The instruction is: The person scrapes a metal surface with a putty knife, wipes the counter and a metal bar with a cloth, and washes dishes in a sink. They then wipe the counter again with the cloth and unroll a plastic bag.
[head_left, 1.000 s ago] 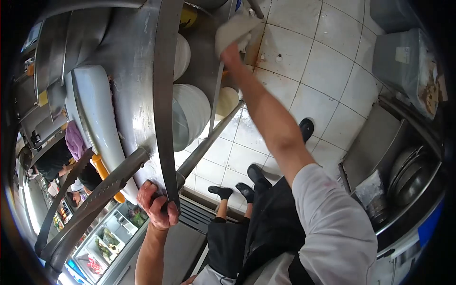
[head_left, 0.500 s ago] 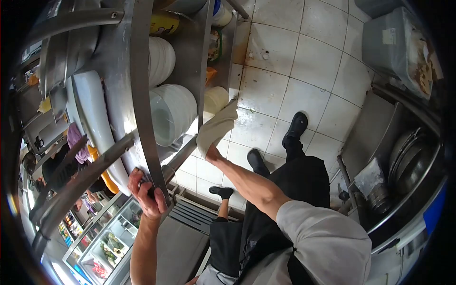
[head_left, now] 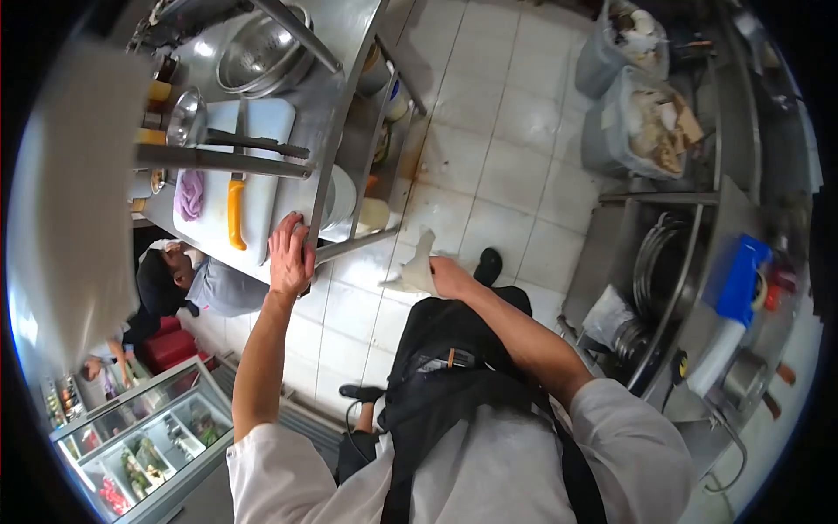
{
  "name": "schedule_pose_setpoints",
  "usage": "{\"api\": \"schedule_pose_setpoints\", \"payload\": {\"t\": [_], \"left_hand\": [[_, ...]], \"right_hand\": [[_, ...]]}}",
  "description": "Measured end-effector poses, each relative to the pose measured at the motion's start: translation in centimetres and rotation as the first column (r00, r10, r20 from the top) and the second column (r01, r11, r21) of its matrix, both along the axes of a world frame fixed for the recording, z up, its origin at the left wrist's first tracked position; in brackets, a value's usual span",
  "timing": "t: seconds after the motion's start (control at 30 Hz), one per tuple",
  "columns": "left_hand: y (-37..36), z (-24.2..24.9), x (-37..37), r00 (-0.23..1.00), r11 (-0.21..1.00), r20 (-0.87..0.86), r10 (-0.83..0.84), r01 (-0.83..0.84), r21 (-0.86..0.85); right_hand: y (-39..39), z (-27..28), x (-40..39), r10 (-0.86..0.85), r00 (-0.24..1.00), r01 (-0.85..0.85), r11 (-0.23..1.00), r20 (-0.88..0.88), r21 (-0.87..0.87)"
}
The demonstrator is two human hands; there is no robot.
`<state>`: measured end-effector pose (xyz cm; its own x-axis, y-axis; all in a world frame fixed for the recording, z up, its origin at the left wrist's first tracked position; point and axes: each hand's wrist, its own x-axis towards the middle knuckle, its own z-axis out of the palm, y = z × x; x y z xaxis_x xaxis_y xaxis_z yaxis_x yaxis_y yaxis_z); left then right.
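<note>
My left hand point(head_left: 291, 253) lies on the edge of the steel table point(head_left: 345, 113), fingers stretched out, holding nothing. Close to its fingertips is a knife with a yellow handle point(head_left: 236, 214), lying on a white cutting board point(head_left: 266, 188). A crumpled purple cloth point(head_left: 188, 196) sits on the same board. Lower down, in front of my black apron, my right hand point(head_left: 451, 277) is closed around a pale cloth point(head_left: 417, 271) that hangs over the floor.
A metal colander point(head_left: 262, 54) and dark tongs point(head_left: 257, 142) are by the board. White tubs point(head_left: 340, 196) stand on the lower shelf. Filled grey bins point(head_left: 633, 131) line the right side. Other people point(head_left: 223, 284) are beyond the table, near a glass display case point(head_left: 144, 445).
The view has shifted upward and back, showing more of the tabletop and bins. My right hand has drawn the pale cloth away from the lower shelf toward my body. My left hand's fingers have straightened.
</note>
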<state>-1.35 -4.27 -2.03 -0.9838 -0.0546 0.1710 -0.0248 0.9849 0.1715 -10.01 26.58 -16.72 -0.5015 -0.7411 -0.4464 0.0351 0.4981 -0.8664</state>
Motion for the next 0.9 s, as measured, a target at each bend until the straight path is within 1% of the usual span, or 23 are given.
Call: {"api": "schedule_pose_setpoints", "payload": {"t": [0.03, 0.07, 0.13, 0.17, 0.2, 0.23, 0.27, 0.3, 0.33, 0.37, 0.4, 0.43, 0.47, 0.5, 0.53, 0.6, 0.63, 0.67, 0.7, 0.73, 0.8, 0.83, 0.9], "left_hand": [[0.4, -0.1, 0.5, 1.000, 1.000, 0.011, 0.009, -0.009, -0.012], [1.2, -0.1, 1.1, 0.999, 0.996, 0.035, -0.014, 0.017, -0.090], [3.0, -0.7, 0.9, 0.995, 0.966, 0.061, -0.074, 0.087, -0.243], [4.8, -2.5, 0.8, 0.995, 0.994, 0.098, -0.032, 0.042, -0.105], [7.7, -1.9, 0.3, 0.964, 0.998, 0.265, -0.012, -0.004, 0.060], [10.0, -2.9, -0.5, 0.947, 0.931, 0.275, -0.168, 0.061, 0.360], [12.7, -4.1, -1.0, 0.918, 0.855, 0.284, -0.276, 0.100, 0.509], [15.5, -5.2, -2.0, 0.871, 0.738, 0.272, -0.409, 0.140, 0.660], [18.2, -7.5, -3.4, 0.818, 0.631, 0.180, -0.546, 0.260, 0.731], [21.1, -6.9, -4.7, 0.751, 0.453, 0.108, -0.652, 0.271, 0.849], [23.3, -5.5, -5.4, 0.784, 0.307, -0.010, -0.621, 0.255, 0.917], [25.5, -4.1, -6.0, 0.805, 0.149, -0.127, -0.579, 0.258, 0.954], [26.6, -0.3, -5.7, 0.877, -0.001, -0.125, -0.463, 0.140, 0.990], [26.8, 1.7, -5.4, 0.919, -0.152, -0.185, -0.349, 0.139, 0.979], [26.6, 2.8, -4.9, 0.957, -0.161, -0.146, -0.251, 0.107, 0.981], [25.8, 4.4, -3.9, 0.997, -0.207, -0.073, -0.037, 0.064, 0.976], [25.0, 5.3, -3.2, 0.996, -0.096, -0.082, -0.044, 0.078, 0.992], [24.6, 5.9, -2.5, 0.996, 0.005, -0.081, -0.044, 0.082, 0.997], [23.9, 6.2, -1.5, 0.997, 0.113, -0.062, -0.044, 0.066, 0.991], [23.3, 6.0, -0.1, 0.997, 0.172, -0.037, -0.071, 0.049, 0.984], [21.4, 6.6, 2.4, 0.991, 0.299, 0.019, -0.136, 0.023, 0.954], [19.5, 7.1, 4.6, 0.972, 0.126, -0.014, -0.237, 0.045, 0.991], [16.5, 4.0, 8.4, 0.967, -0.213, -0.011, -0.254, -0.045, 0.976]], "right_hand": [[2.1, 1.4, 0.0, -0.025, 0.999, 0.022, 0.996, -0.023, -0.091], [3.9, 5.0, -1.0, -0.037, 0.999, 0.038, 0.993, 0.013, -0.113], [6.8, 12.1, -2.4, -0.037, 0.997, 0.033, 0.997, -0.061, -0.063], [8.1, 14.0, -2.4, -0.086, 0.991, 0.077, 0.993, -0.099, -0.095], [8.5, 15.6, -2.1, -0.112, 0.985, 0.094, 0.986, -0.129, -0.137], [8.7, 17.1, -1.5, -0.126, 0.981, 0.098, 0.979, -0.148, -0.180], [8.9, 19.3, -0.9, -0.131, 0.976, 0.092, 0.971, -0.171, -0.221], [9.0, 22.1, -0.5, -0.138, 0.972, 0.085, 0.961, -0.191, -0.264], [9.0, 24.8, -0.2, -0.140, 0.967, 0.069, 0.948, -0.212, -0.310], [9.1, 27.5, 0.4, -0.187, 0.963, 0.113, 0.934, -0.195, -0.338], [9.5, 29.2, 0.9, -0.223, 0.960, 0.150, 0.919, -0.169, -0.364], [10.9, 28.9, 0.5, -0.203, 0.932, 0.092, 0.934, -0.299, -0.346], [12.2, 28.8, -0.4, -0.175, 0.888, 0.028, 0.944, -0.426, -0.330], [12.5, 29.3, -0.3, -0.287, 0.921, 0.196, 0.925, -0.262, -0.325], [13.3, 29.9, 0.0, -0.393, 0.914, 0.352, 0.892, -0.102, -0.283], [18.2, 22.7, -2.8, -0.455, 0.879, 0.439, 0.889, -0.142, -0.129], [17.0, 22.2, -0.6, -0.482, 0.873, 0.479, 0.821, 0.073, -0.310], [15.1, 22.1, 1.8, -0.449, 0.843, 0.537, 0.723, 0.295, -0.435], [13.2, 21.6, 2.4, -0.197, 0.819, 0.502, 0.700, 0.539, -0.508], [11.6, 20.5, 3.3, 0.074, 0.679, 0.518, 0.656, 0.730, -0.549], [8.2, 17.8, 3.2, -0.015, 0.511, 0.645, 0.668, 0.859, -0.372], [6.4, 16.9, 3.2, -0.071, 0.424, 0.694, 0.666, 0.903, -0.273], [2.2, 16.4, 4.3, -0.135, 0.690, 0.473, 0.828, 0.711, -0.302]]}}
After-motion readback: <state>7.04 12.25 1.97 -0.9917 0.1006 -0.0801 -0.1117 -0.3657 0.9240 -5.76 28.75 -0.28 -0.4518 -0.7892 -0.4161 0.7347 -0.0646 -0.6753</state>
